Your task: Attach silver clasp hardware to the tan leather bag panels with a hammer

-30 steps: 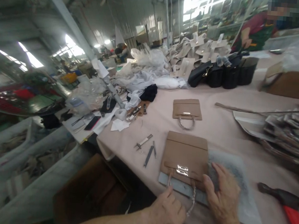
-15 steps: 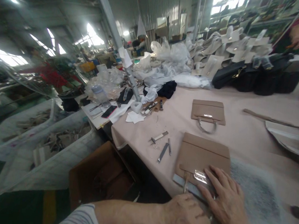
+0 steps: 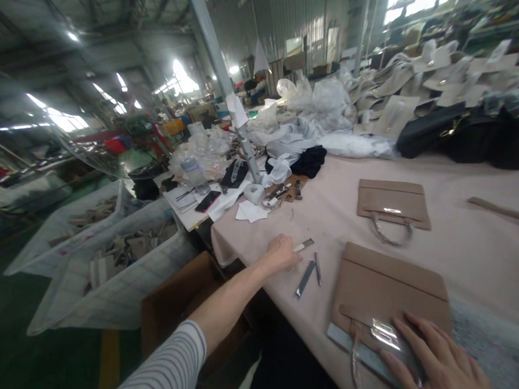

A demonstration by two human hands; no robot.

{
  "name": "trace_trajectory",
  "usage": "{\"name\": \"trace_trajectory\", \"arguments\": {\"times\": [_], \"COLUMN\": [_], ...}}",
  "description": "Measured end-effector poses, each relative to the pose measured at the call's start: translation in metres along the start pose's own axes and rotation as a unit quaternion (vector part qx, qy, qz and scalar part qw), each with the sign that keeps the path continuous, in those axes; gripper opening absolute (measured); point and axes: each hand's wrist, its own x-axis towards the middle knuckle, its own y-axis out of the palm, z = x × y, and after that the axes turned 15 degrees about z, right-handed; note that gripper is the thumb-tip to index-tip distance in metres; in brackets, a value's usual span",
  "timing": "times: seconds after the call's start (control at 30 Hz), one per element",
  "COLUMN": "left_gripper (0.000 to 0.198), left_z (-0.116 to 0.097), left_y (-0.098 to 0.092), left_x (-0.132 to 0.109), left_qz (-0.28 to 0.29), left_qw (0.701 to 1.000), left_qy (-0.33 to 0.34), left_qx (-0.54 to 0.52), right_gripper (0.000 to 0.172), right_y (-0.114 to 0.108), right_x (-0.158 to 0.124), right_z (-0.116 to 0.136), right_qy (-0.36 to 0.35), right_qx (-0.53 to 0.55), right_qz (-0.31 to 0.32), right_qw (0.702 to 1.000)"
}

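My left hand reaches across the table corner, its fingers closed over the jaw end of a small metal caliper; the fingertips are partly hidden. A flat metal strip and a slim pen-like metal tool lie just right of it. Fingers spread, my right hand rests flat on a tan leather bag panel, beside its shiny film-covered metal plate. A plastic-wrapped handle hangs from the panel's near side, over the table edge.
A second tan panel with a handle lies farther back. Black bags, pale bag pieces and plastic wrap pile up behind. A metal post rises near a phone. White bins and a cardboard box stand left.
My left hand has left the wrapped handle at the panel and moved forward and left to the caliper. My right hand stays on the panel. The view has shifted left.
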Motion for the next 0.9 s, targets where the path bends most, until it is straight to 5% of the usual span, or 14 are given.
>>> {"name": "trace_trajectory", "arguments": {"times": [0.23, 0.53, 0.77, 0.83, 0.9], "left_gripper": [0.036, 0.01, 0.013, 0.021, 0.036], "left_z": [-0.004, 0.006, 0.015, 0.01, -0.002], "left_y": [0.002, -0.011, -0.016, -0.006, 0.01], "left_x": [0.006, 0.051, 0.035, 0.021, 0.006], "left_qz": [-0.015, 0.121, 0.118, 0.101, 0.093], "left_qw": [0.999, 0.992, 0.973, 0.937, 0.849], "left_qy": [0.028, 0.042, 0.094, 0.138, 0.2], "left_qx": [0.016, -0.01, -0.175, -0.304, -0.48], "right_gripper": [0.051, 0.051, 0.05, 0.049, 0.049], "right_y": [0.001, -0.003, -0.005, -0.007, -0.008], "right_x": [-0.002, -0.002, -0.006, -0.005, -0.004], "right_z": [-0.002, 0.007, 0.007, 0.008, 0.009], "right_qy": [0.021, 0.038, 0.045, 0.044, 0.044], "right_qx": [0.035, 0.026, 0.033, 0.037, 0.043], "right_qz": [0.027, 0.032, 0.046, 0.048, 0.051], "right_qw": [0.999, 0.998, 0.997, 0.997, 0.997]}}
